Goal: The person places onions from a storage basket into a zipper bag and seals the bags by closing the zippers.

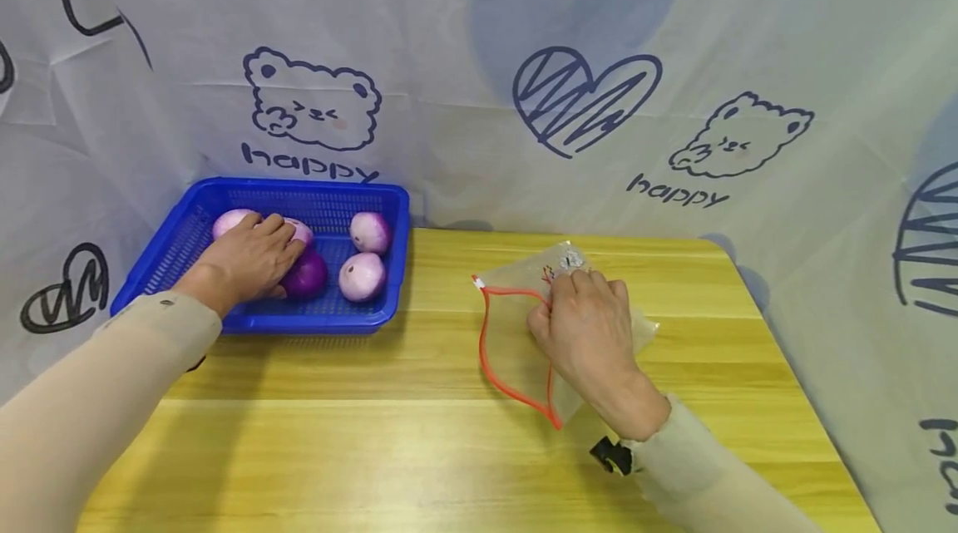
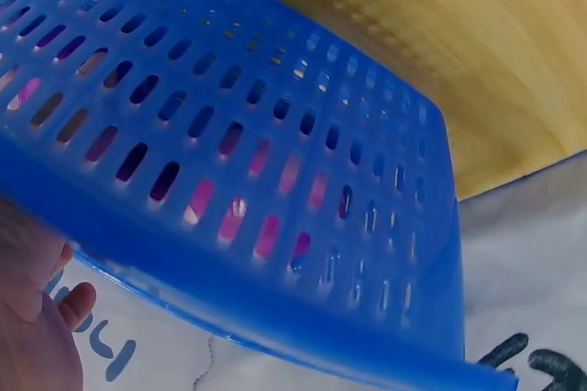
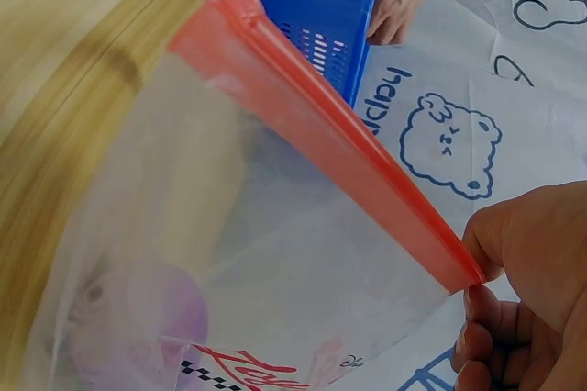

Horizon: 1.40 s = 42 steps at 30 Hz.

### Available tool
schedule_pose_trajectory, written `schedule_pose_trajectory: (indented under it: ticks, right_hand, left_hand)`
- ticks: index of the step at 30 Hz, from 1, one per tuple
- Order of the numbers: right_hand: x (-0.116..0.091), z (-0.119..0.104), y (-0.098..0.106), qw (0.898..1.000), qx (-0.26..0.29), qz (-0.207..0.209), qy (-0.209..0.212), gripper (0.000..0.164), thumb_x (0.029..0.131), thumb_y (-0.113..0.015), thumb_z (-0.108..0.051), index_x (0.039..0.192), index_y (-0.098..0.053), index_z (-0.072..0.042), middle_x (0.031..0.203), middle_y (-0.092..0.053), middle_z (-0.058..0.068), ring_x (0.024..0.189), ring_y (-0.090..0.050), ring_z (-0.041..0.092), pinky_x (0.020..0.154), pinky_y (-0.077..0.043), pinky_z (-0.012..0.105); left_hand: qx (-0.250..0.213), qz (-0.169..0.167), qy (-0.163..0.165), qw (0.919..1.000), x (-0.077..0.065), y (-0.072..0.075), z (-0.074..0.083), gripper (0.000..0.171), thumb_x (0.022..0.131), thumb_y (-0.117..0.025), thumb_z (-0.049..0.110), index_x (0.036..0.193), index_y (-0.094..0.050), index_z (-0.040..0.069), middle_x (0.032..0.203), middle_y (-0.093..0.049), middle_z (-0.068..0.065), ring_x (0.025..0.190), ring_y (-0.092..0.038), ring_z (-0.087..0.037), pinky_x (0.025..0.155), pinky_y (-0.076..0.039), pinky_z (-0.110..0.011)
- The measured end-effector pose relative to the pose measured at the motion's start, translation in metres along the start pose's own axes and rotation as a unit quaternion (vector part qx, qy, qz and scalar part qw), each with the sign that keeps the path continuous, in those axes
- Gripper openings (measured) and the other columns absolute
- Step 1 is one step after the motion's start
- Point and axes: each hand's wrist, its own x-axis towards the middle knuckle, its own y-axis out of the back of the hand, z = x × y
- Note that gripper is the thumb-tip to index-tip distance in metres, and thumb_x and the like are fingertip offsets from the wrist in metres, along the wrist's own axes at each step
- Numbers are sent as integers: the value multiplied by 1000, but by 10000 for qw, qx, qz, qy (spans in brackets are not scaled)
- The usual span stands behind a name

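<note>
My left hand (image 1: 250, 259) reaches into a blue plastic basket (image 1: 299, 323), its fingers and thumb curved against a dark red onion (image 1: 305, 275). Paler onions lie beside and behind the fingers, and two more, one pale onion (image 1: 362, 277) among them, sit at the basket's right end. Between thumb and fingers my right hand (image 1: 591, 338) pinches the rim of a clear zip bag (image 1: 516, 342) with a red-orange zip strip (image 3: 339, 152). The bag's mouth gapes toward the basket. Through its film in the right wrist view shows a purple onion (image 3: 174, 308).
The basket and bag stand on a light wooden table (image 1: 337, 433). Behind and along the sides hangs a white cloth (image 1: 449, 101) printed with bears and hearts, close to the basket's far side. A black strap end (image 1: 612, 456) sticks out at the right cuff.
</note>
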Motion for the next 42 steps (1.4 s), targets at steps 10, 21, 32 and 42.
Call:
schedule_pose_trajectory:
  ticks: [10, 21, 32, 42]
  right_hand:
    - [-2, 1, -2, 10000, -11, 62, 62, 21, 80, -59, -13, 67, -43, -12, 64, -42, 3, 65, -46, 29, 68, -37, 44]
    - [-3, 3, -3, 9999, -10, 82, 88, 20, 80, -59, -13, 67, -43, -12, 65, -42, 4, 65, -46, 29, 68, -37, 44]
    - [-2, 3, -2, 10000, 0, 66, 53, 21, 80, -58, -13, 66, -42, -12, 64, -41, 3, 65, -45, 29, 67, -36, 44]
    - [-2, 3, 0, 10000, 1, -32, -21, 20, 81, -58, -13, 67, -43, -12, 65, -43, 4, 66, -47, 29, 69, -37, 44]
  left_hand:
    - [-582, -5, 433, 9974, 6, -9, 3, 77, 76, -86, 60, 113, -64, -3, 110, -60, -23, 105, -54, -44, 92, -47, -61]
    - [-778, 263, 437, 9957, 9, -16, 10, 85, 75, -88, 52, 126, -55, -6, 116, -57, -26, 109, -54, -47, 92, -48, -62]
    - [-893, 562, 226, 9942, 13, -16, 14, 82, 70, -95, 33, 129, -54, -6, 123, -59, -26, 117, -55, -48, 97, -50, -61]
    - [-925, 538, 483, 9931, 15, -13, 15, 84, 68, -96, 39, 126, -53, -6, 121, -58, -26, 113, -55, -47, 96, -48, -61]
